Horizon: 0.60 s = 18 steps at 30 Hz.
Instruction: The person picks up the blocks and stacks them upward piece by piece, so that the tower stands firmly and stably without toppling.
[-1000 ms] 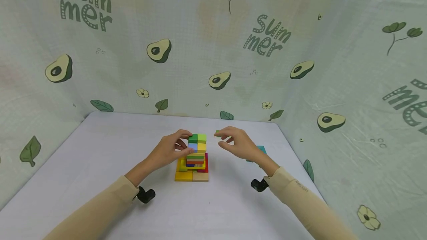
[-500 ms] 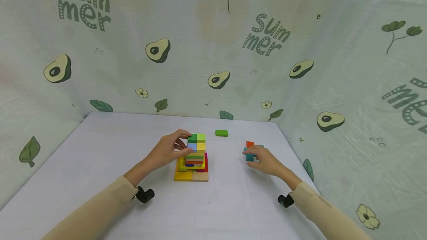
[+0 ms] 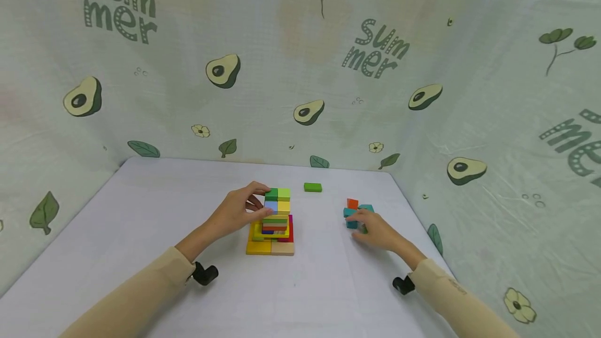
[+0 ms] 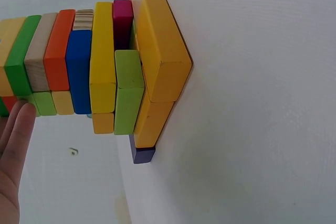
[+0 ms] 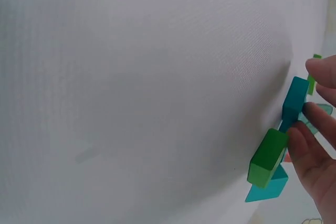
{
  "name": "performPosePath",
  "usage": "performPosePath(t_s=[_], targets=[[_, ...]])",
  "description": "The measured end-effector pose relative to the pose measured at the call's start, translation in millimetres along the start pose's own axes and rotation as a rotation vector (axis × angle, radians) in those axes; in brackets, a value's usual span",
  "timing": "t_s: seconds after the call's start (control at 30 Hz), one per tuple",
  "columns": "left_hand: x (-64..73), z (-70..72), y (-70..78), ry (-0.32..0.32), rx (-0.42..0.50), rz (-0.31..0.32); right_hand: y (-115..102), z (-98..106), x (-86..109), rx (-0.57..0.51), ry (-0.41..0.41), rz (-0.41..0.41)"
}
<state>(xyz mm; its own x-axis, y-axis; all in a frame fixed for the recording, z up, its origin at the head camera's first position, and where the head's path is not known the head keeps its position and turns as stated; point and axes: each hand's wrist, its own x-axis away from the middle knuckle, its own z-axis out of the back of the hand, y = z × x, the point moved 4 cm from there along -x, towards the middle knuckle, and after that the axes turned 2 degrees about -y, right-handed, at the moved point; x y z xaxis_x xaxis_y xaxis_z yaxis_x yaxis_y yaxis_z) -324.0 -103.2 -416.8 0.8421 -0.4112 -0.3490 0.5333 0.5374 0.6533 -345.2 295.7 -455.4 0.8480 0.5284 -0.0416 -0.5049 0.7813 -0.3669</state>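
Note:
In the head view a tower of stacked coloured wooden blocks (image 3: 276, 221) stands mid-table on yellow and tan base blocks. My left hand (image 3: 239, 206) is at its upper left side, with index fingertip by the top green block and thumb against the front. In the left wrist view, extended fingers (image 4: 20, 135) touch the tower's side. On the right, my right hand (image 3: 375, 228) hovers low at a small group of teal blocks (image 3: 350, 213). The right wrist view shows a green block (image 5: 268, 156) by a fingertip, with the other fingers spread near a teal block (image 5: 295, 98).
A lone green block (image 3: 312, 187) lies behind and right of the tower. An orange-red block (image 3: 352, 203) sits at the back of the teal group. White cloth covers the table (image 3: 188, 186); a printed curtain (image 3: 263, 67) hangs along its back and sides.
My right hand has moved from near the tower to the right, down to the teal blocks, uncovering the lone green block. My left hand has stayed at the tower.

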Motion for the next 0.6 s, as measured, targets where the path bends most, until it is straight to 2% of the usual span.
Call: performPosePath(t_s=[0.2, 0.6], targets=[[0.6, 0.1, -1.8, 0.003, -0.001, 0.007, 0, -3, -2.2, -0.002, 0.03, 0.061], [0.0, 0.1, -1.7, 0.005, 0.006, -0.001, -5, -8, -10.5, -0.012, 0.09, 0.065]])
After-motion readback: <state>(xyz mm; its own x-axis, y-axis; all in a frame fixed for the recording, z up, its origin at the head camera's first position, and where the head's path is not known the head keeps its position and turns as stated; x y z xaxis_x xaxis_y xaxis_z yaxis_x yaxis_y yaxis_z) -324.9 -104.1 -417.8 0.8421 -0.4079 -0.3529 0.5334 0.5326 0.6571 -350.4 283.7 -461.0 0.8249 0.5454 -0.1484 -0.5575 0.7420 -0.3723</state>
